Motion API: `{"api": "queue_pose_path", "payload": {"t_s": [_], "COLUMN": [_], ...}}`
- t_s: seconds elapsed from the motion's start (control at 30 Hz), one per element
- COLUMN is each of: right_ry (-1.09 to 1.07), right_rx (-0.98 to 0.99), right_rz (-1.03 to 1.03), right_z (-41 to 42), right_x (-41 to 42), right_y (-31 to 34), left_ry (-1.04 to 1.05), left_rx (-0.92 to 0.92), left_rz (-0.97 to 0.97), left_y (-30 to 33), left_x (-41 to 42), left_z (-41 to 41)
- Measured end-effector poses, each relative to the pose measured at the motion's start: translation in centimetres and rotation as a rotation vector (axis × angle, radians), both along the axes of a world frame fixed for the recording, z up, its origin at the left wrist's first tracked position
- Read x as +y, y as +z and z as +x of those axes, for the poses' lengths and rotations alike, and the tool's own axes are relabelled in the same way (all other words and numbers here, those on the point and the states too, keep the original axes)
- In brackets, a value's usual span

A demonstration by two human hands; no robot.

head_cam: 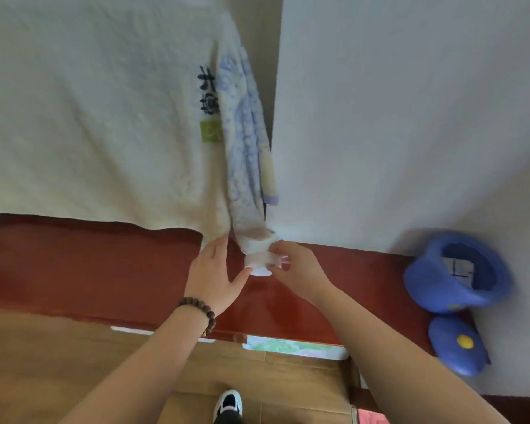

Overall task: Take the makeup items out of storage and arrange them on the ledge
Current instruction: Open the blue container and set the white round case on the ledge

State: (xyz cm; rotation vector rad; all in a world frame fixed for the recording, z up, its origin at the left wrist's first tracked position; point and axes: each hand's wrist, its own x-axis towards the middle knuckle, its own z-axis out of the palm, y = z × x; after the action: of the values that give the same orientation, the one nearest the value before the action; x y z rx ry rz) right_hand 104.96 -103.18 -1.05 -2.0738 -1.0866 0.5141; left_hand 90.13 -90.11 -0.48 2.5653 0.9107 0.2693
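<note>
A small white round jar stands on the dark red ledge, right below a hanging towel's tip. My right hand has its fingers closed around the jar from the right. On the jar's left, my left hand, with a bead bracelet at the wrist, is spread flat and its thumb touches the jar's base. The picture is blurred, so the jar's details are unclear.
A cream towel and a blue-patterned cloth hang over the ledge's back. At the ledge's right end sits an open blue round container with its blue lid beside it. Wooden floor and my shoe are below.
</note>
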Motion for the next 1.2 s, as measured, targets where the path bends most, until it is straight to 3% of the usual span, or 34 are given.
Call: {"api": "queue_pose_path", "payload": {"t_s": [0.2,0.43,0.63,0.9,1.2], "right_ry": [0.187,0.329,0.391,0.337,-0.060], "right_rx": [-0.320,-0.538,-0.561,-0.572,-0.619], "right_rz": [-0.050,-0.078,-0.106,-0.084,-0.064], "right_z": [-3.8,-6.2,-6.8,-6.6,-3.4], "right_x": [5.8,7.4,6.5,5.9,-3.8], "right_y": [-3.0,-6.0,-7.6,-7.6,-5.4], "left_ry": [0.171,0.249,0.246,0.166,-0.188], "left_rx": [0.068,0.131,0.162,0.155,0.030], "left_rz": [-0.031,-0.070,-0.088,-0.068,-0.024], "left_y": [-1.2,-2.3,-3.0,-2.9,-1.8], "left_x": [2.9,4.5,4.7,4.2,-1.2], "left_z": [-5.7,-9.1,-9.9,-8.4,0.8]}}
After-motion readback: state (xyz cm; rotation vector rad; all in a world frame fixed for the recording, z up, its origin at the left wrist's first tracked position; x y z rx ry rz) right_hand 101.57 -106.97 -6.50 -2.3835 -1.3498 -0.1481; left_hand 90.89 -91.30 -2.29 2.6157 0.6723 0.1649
